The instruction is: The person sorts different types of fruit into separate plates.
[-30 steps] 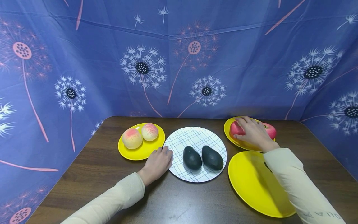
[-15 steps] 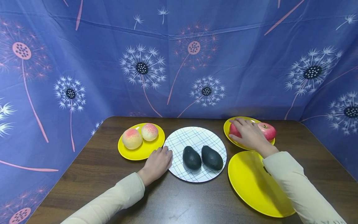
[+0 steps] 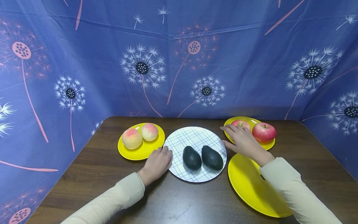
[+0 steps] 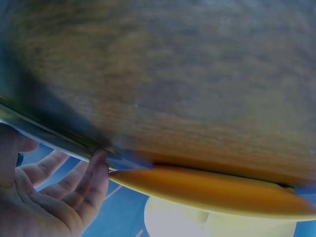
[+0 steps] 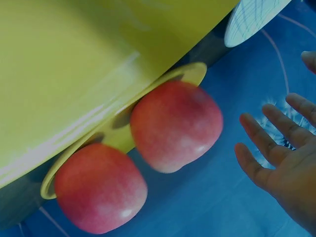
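Note:
My left hand (image 3: 157,165) rests at the left rim of a white grid-patterned plate (image 3: 193,133), fingers loosely bent, fingertips right at the edge. Two dark green avocados (image 3: 191,158) lie on that plate. My right hand (image 3: 244,142) is over the near left side of a small yellow plate (image 3: 270,146), holding nothing. Its fingers are spread and apart from the fruit in the right wrist view. A red apple (image 3: 264,132) sits on the right of this yellow plate, and a second apple (image 3: 241,125) on its left, partly hidden by the hand in the head view.
Another yellow plate (image 3: 139,154) at the back left bears two peaches (image 3: 132,139). A large yellow plate (image 3: 251,186) lies at the front right under my right forearm. A blue dandelion-print cloth (image 3: 173,68) hangs behind the brown table (image 3: 92,174).
My right hand has left the left apple and drawn back leftward and toward me, its fingers spreading. The left apple stays on its plate. My left hand has not moved.

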The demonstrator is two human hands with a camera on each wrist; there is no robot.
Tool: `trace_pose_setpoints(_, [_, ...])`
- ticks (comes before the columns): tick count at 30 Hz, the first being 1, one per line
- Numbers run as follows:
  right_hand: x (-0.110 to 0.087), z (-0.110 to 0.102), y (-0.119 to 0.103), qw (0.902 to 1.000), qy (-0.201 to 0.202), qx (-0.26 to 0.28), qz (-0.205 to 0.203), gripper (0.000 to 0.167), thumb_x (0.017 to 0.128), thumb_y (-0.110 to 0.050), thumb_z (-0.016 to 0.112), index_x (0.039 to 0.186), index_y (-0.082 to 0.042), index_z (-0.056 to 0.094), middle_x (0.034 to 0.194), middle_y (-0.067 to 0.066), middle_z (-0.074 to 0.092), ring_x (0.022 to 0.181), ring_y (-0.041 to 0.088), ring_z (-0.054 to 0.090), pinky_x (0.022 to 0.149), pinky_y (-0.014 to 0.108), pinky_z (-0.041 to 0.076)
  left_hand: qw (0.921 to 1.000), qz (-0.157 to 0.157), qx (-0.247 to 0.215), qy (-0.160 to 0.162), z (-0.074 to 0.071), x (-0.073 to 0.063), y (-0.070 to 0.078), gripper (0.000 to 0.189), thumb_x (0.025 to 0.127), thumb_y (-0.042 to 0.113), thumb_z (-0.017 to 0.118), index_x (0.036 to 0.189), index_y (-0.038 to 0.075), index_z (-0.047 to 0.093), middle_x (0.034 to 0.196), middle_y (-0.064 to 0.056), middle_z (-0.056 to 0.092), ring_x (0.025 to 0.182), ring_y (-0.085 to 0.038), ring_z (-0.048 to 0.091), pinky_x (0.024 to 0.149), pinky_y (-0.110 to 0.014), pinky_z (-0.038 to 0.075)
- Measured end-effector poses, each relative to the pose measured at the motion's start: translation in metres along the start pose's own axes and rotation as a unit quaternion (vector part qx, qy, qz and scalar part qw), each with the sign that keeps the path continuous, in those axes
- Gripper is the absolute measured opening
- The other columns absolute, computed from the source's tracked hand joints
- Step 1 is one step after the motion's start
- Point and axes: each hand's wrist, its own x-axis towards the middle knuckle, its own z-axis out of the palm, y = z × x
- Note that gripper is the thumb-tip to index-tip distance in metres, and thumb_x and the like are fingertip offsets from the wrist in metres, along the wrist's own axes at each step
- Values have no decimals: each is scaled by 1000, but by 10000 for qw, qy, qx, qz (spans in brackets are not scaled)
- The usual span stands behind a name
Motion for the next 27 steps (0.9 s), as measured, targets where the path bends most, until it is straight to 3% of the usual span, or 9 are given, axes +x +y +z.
trace_pose_setpoints(6, [-5, 3, -14, 9995, 105, 67, -282, 57, 79, -33, 67, 128, -9, 51, 123, 14, 55, 113, 33, 50, 93, 56, 39, 10000, 28, 53, -9, -1, 0, 0, 24, 85, 31, 59, 99, 12, 59, 90, -5, 60, 70, -17, 51, 61, -24, 47])
trace_pose_setpoints(20, [-17, 6, -42, 9973, 185, 236, -669, 53, 82, -38, 63, 127, -13, 52, 125, 11, 55, 112, 30, 52, 93, 50, 41, 10000, 28, 35, -50, -2, 0, 0, 25, 85, 32, 60, 100, 12, 60, 91, -5, 60, 70, -16, 52, 62, -24, 47])
trace_pose_setpoints(27, [-22, 6, -51, 9968, 19, 403, -687, 53, 82, -41, 63, 128, -16, 51, 126, 9, 54, 114, 29, 51, 94, 51, 40, 10000, 24, 41, 2, -1, 0, 0, 24, 84, 31, 60, 99, 12, 60, 90, -5, 60, 69, -16, 51, 61, -24, 47])
